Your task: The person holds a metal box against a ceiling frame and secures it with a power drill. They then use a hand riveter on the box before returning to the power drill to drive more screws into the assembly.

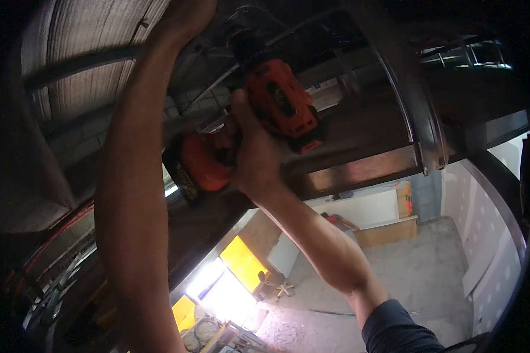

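An orange-red and black cordless drill (280, 97) is raised overhead, its dark front end pointing up toward the shadowed ceiling framing. My right hand (256, 150) wraps round the drill's handle, with the thumb along its side. The drill's battery end (203, 162) sticks out to the left of that hand. My left hand (191, 15) reaches up past the drill at the top edge of the view. Its fingers are cut off or lost in the dark, so what it touches is hidden. The drill's tip is too dark to make out.
A metal beam (359, 167) crosses behind the drill, and a metal post (415, 112) hangs at the right. Corrugated roofing (94, 65) is at upper left. Far below lie a concrete floor (388, 276), yellow panels (243, 263), a bright opening and plasterboard walls (489, 235).
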